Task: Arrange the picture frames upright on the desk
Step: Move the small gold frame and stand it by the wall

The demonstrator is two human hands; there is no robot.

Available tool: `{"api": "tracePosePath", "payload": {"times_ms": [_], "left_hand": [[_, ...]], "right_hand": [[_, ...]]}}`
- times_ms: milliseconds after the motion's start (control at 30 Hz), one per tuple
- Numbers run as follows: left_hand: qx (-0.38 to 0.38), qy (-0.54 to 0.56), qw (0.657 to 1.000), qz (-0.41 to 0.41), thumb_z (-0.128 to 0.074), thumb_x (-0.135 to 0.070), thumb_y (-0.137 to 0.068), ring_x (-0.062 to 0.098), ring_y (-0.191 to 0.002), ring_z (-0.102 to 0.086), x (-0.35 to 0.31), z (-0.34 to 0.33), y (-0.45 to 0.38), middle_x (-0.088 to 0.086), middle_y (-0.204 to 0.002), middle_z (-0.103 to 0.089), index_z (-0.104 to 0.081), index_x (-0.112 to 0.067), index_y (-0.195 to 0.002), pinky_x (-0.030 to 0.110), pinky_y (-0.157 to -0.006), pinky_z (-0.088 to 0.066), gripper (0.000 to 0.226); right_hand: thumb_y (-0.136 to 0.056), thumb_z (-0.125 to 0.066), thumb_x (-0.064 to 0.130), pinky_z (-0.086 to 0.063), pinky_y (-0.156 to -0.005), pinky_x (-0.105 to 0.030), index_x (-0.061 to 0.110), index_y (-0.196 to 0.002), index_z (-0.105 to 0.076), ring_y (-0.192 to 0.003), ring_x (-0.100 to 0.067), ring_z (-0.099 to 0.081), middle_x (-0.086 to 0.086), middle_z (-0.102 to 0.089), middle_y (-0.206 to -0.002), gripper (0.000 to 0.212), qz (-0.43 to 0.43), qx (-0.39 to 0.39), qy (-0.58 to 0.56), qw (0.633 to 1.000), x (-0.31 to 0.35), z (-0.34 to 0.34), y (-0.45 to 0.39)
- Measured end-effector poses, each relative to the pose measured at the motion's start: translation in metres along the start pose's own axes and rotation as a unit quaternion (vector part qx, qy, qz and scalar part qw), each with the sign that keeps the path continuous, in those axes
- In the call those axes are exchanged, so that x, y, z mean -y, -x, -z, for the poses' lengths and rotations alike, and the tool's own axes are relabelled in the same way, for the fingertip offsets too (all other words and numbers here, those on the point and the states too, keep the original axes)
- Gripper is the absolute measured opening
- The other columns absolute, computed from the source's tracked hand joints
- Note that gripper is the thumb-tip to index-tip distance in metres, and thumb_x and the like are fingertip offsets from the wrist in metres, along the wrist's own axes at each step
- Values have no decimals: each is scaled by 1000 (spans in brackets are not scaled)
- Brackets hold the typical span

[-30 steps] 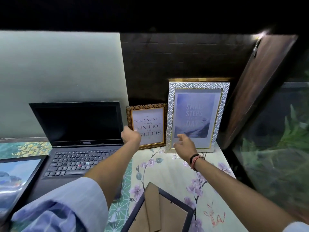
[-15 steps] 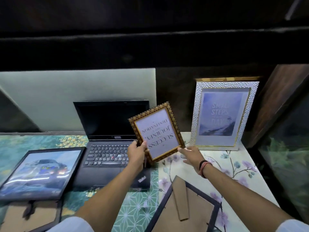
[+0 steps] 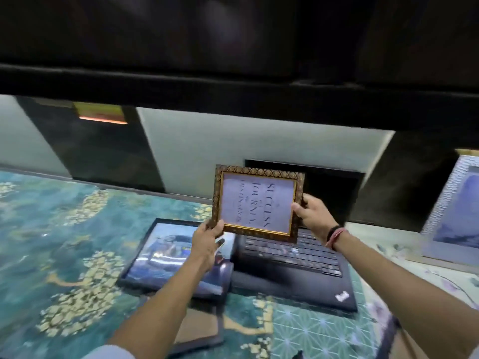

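I hold a small gold patterned frame [image 3: 258,203] in the air above the laptop, turned on its side so its text runs vertically. My left hand [image 3: 206,244] grips its lower left corner and my right hand [image 3: 312,216] grips its right edge. A black frame with a blue picture [image 3: 166,252] lies flat on the desk under my left forearm. Another frame [image 3: 197,330] lies face down in front of it. A tall silver frame [image 3: 456,211] stands upright at the far right.
An open black laptop [image 3: 293,268] sits on the desk behind the held frame. The desk [image 3: 51,242] has a teal and gold patterned cover at left and a floral one at right. A dark shelf edge [image 3: 233,92] overhangs the back wall.
The small gold frame left its upright spot beside the silver frame, rose off the desk and turned sideways. Both hands now hold it, and the view has swung left.
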State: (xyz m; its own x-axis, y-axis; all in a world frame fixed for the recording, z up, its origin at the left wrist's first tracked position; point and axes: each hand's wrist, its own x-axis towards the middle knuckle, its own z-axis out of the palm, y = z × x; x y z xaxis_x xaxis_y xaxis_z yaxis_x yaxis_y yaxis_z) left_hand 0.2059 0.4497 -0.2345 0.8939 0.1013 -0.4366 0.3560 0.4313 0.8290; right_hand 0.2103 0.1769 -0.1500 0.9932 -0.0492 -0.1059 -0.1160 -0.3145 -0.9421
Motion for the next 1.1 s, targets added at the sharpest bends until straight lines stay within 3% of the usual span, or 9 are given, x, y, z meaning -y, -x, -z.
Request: {"api": "tracePosePath", "payload": {"times_ms": [133,233,400,500,567,733,900,1000,1100], "left_hand": [[-30,-18,999,14,-60,-5,-99,27,-93,-65,-53,86,-35,11,-103,-72,-64,-7,-117,50,-89,-53,18],[-51,1,997,63,-56,-2,-100,24,-79,-66,-82,139,-66,9,-88,-72,-63,-6,-108,49,-73,-60,11],[-118,111,982,100,-49,12,-99,26,-86,-59,-117,189,-110,14,-85,-60,-53,1,-109,50,-97,-50,15],[-161,144,971,104,-56,17,-92,26,-81,-61,-120,209,-142,20,-93,-65,-51,10,-125,43,-84,-54,34],[-177,157,966,107,-64,16,-88,29,-96,-65,-120,220,-159,24,-113,-68,-49,11,-133,37,-80,-57,47],[-159,206,960,107,-43,19,-94,21,-85,-57,-127,231,-189,15,-90,-53,-53,8,-119,44,-112,-45,29],[-148,239,951,126,-34,24,-86,19,-76,-38,-137,232,-208,8,-87,-40,-44,-2,-90,27,-82,-47,28],[-151,253,947,127,-38,23,-86,19,-78,-41,-137,234,-210,9,-90,-44,-47,0,-81,27,-100,-41,25],[-127,265,949,119,-38,24,-84,25,-95,-43,-139,237,-212,12,-96,-48,-49,1,-83,27,-95,-39,26]], "right_hand": [[-96,-58,15,-53,-74,-36,8,-91,-67,-78,-14,-58,-6,-69,-86,13,89,46,142,985,77,-97,-60],[-91,-61,30,-53,-79,-44,8,-94,-71,-79,-16,-62,-9,-73,-88,24,150,61,219,962,136,-181,-103],[-90,-59,8,-52,-89,-34,12,-115,-70,-97,-21,-65,-3,-72,-104,28,202,111,328,916,208,-311,-148],[-85,-52,3,-55,-86,-40,16,-105,-67,-101,-34,-65,-13,-68,-101,29,211,134,415,875,216,-359,-172],[-88,-54,1,-51,-96,-40,12,-116,-67,-113,-35,-59,-17,-64,-116,33,222,116,424,870,219,-384,-184],[-92,-58,4,-46,-104,-36,9,-124,-61,-122,-30,-56,-14,-62,-129,33,230,72,405,882,219,-428,-208],[-95,-57,6,-36,-104,-45,20,-125,-65,-123,-27,-49,-3,-67,-126,34,260,48,435,860,213,-447,-223],[-95,-51,-1,-35,-108,-48,21,-133,-65,-128,-28,-47,-2,-65,-132,46,265,56,448,852,211,-452,-230],[-89,-52,-10,-37,-110,-47,18,-136,-62,-131,-28,-44,-4,-59,-138,56,268,85,464,840,212,-455,-231]]}}
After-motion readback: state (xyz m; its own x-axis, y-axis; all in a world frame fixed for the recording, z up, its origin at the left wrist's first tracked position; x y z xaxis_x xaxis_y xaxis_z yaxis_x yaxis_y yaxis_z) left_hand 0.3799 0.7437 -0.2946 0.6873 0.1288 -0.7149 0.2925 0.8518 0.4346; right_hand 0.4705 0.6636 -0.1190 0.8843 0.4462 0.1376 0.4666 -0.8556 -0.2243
